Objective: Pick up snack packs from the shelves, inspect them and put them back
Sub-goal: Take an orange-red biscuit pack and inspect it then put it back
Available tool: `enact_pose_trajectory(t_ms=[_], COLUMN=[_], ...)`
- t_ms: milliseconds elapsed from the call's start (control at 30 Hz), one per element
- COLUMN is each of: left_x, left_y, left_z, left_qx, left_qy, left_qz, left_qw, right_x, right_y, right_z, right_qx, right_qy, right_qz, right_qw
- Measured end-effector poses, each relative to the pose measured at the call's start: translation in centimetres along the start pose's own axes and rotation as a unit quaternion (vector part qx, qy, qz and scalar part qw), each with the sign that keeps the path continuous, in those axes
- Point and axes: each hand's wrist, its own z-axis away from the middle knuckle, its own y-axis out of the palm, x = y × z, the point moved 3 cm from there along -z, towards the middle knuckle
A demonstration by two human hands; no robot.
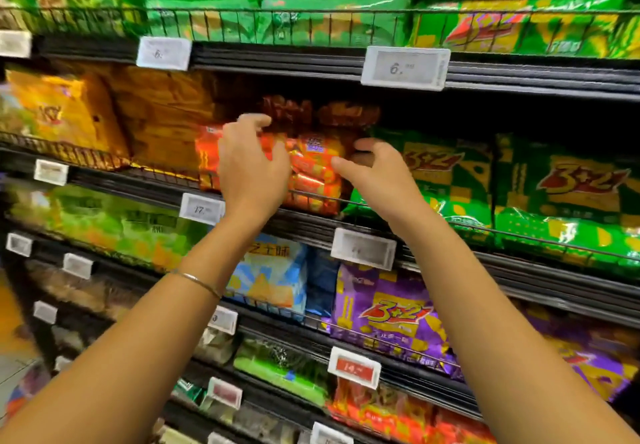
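2 hands (254, 163) (372, 170), fingers spread, flanked orange pack (311, 170) at 12 o'clock; loose release risked pack toppling over shelf rail (381, 206).

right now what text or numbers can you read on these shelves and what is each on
"3+2": green snack pack right of the hands, and purple snack pack on the shelf below.
"6.": white shelf price tag top right; its smaller digits are blurred.
"17.": white price tag by the left wrist.
"14.": red price tag.
Other tags and pack print: too blurred to read.
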Motion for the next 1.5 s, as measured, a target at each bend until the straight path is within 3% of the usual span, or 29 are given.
enact_pose_trajectory(t_ms=[100, 200, 267, 367, 567, 633, 733, 833, 1033, 1200, 1233, 1333, 1500], left_x=[5.4, 9.2, 9.9, 10.0, 8.8, 8.7, 9.3, 10.8, 15.2, 16.6, 16.6, 16.7, 16.4], left_y=[-1.7, -2.7, -3.2, -3.7, -6.3, -8.0, -9.9, -10.8, -11.5, -12.8, -13.1, -14.0, -14.5], left_z=[-1.8, -3.6, -4.2, -4.3, -2.7, -1.6, 1.2, 6.0, 18.9, 26.7, 27.6, 29.4, 31.1], left_qx=[-0.016, 0.062, 0.091, 0.075, -0.049, -0.081, -0.066, -0.037, 0.1, 0.212, 0.224, 0.241, 0.259], left_qy=[-0.162, -0.244, -0.225, -0.194, -0.092, -0.079, -0.066, -0.113, -0.324, -0.515, -0.533, -0.558, -0.571], left_qz=[-0.023, -0.02, 0.002, 0.127, 0.233, 0.242, 0.254, 0.278, 0.319, 0.408, 0.408, 0.389, 0.364], left_qw=[0.986, 0.968, 0.97, 0.97, 0.967, 0.964, 0.963, 0.953, 0.885, 0.724, 0.706, 0.692, 0.688], right_x=[0.7, 0.6, 0.6, 1.3, 2.3, 1.8, 0.4, -1.6, -9.0, -14.2, -14.6, -15.6, -17.7], right_y=[2.1, 2.7, 2.9, 2.9, 2.0, 2.1, 2.8, 4.4, 5.5, 6.5, 6.7, 7.0, 6.8], right_z=[-0.5, -0.6, -0.8, -0.6, 2.4, 4.7, 8.6, 12.2, 19.2, 23.7, 24.4, 26.4, 29.2], right_qx=[-0.029, -0.073, -0.087, -0.111, -0.169, -0.166, -0.151, -0.073, -0.076, -0.026, -0.012, 0.01, -0.03], right_qy=[0.012, 0.019, 0.017, -0.003, -0.111, -0.14, -0.132, -0.088, 0.004, 0.168, 0.188, 0.241, 0.316], right_qz=[0.086, 0.092, 0.065, -0.025, -0.13, -0.145, -0.212, -0.327, -0.282, -0.307, -0.309, -0.324, -0.324], right_qw=[0.996, 0.993, 0.994, 0.993, 0.971, 0.965, 0.956, 0.938, 0.956, 0.937, 0.932, 0.915, 0.891])
